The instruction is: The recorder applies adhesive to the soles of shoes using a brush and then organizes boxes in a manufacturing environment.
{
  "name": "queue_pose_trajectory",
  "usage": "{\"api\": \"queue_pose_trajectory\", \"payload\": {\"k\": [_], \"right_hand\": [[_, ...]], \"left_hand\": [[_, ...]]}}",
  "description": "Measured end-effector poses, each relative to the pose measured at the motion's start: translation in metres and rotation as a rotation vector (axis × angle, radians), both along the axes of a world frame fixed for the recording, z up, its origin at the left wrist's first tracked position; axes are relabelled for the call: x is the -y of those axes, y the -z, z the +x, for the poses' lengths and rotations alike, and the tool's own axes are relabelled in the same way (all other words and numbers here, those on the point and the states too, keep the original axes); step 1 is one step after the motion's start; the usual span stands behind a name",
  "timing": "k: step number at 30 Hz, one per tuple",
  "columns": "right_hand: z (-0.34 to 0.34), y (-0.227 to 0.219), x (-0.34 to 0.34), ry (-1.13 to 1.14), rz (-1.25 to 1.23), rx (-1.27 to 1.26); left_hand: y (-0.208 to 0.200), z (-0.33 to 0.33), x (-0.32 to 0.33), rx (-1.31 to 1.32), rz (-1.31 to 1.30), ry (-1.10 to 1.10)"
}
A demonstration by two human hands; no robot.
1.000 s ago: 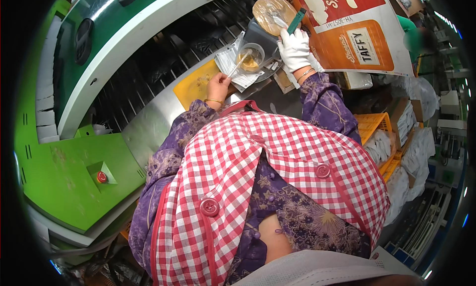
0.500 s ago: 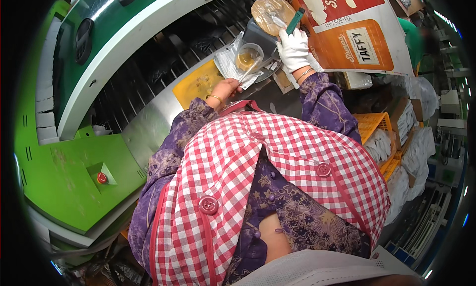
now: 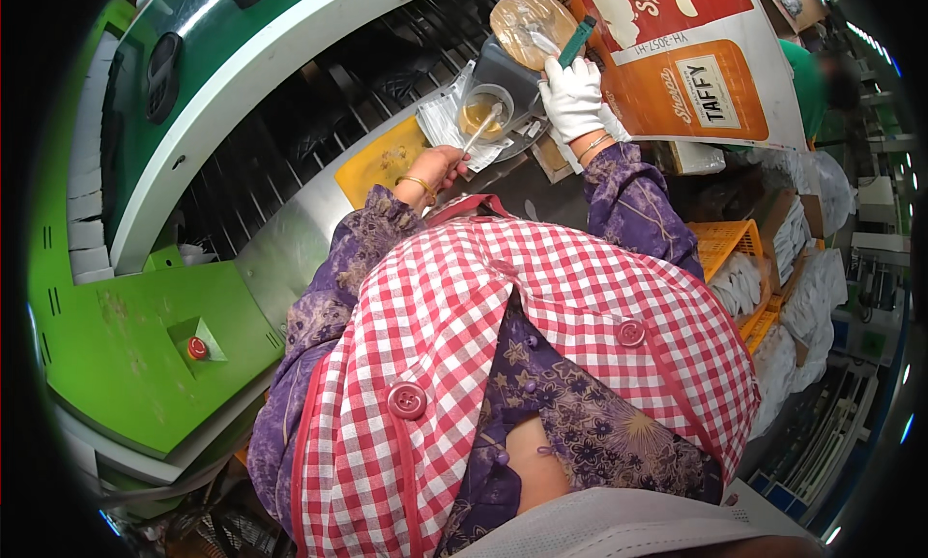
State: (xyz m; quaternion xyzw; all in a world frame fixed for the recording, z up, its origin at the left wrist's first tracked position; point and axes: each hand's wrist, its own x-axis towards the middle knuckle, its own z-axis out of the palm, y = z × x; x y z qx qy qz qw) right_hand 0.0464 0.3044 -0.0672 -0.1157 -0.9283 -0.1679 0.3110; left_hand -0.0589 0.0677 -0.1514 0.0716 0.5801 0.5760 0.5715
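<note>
My bare left hand (image 3: pixel 437 169) pinches a thin whitish stick (image 3: pixel 480 130), perhaps a small brush. Its far end reaches over a clear plastic cup (image 3: pixel 466 106) holding some amber liquid. The cup stands on white printed paper (image 3: pixel 440 120), beside a dark grey container (image 3: pixel 505 74). My right hand (image 3: pixel 570 99), in a white glove, is closed around a flat dark green tool (image 3: pixel 578 42) whose kind I cannot make out. This hand is beside the grey container, near a round tan piece (image 3: pixel 527 28) on top of it.
A yellow board (image 3: pixel 382 161) lies left of the cup on the metal worktop. Beyond runs a roller conveyor with dark rollers (image 3: pixel 319 103). Printed orange cardboard (image 3: pixel 677 84) stands right of my glove. An orange crate (image 3: pixel 727 249) is at my right; a green machine panel (image 3: pixel 135 355) is left.
My left hand has shifted slightly, and the stick has swung so that its far end is now higher over the cup. My right hand has hardly moved.
</note>
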Motion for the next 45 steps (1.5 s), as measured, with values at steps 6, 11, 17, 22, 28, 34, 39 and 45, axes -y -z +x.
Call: {"api": "queue_pose_trajectory", "payload": {"k": [6, 11, 17, 22, 28, 34, 39, 45], "right_hand": [[0.001, -0.001, 0.002, 0.008, -0.021, 0.003], [0.000, -0.001, 0.002, -0.009, -0.016, -0.019], [-0.001, -0.001, 0.002, 0.000, 0.003, -0.015], [-0.001, -0.001, 0.003, -0.019, -0.021, -0.038], [-0.001, 0.000, 0.001, -0.016, -0.004, -0.039], [0.000, 0.001, 0.001, 0.002, -0.020, -0.022], [0.002, -0.002, 0.003, 0.000, -0.008, 0.023], [0.005, -0.010, 0.006, -0.009, 0.000, 0.035]], "left_hand": [[0.002, 0.014, -0.001, -0.111, -0.023, -0.130], [-0.004, 0.010, -0.003, 0.168, -0.002, 0.056], [0.016, -0.003, -0.004, 0.187, 0.019, 0.055], [0.034, 0.004, -0.008, -0.376, -0.036, -0.180], [0.010, 0.003, 0.002, -0.900, 0.029, -0.273], [-0.042, -0.007, -0.016, -0.996, 0.166, -0.299], [-0.073, -0.043, -0.060, -1.298, 0.176, -0.328], [-0.085, -0.075, -0.108, -1.584, 0.136, -0.273]]}}
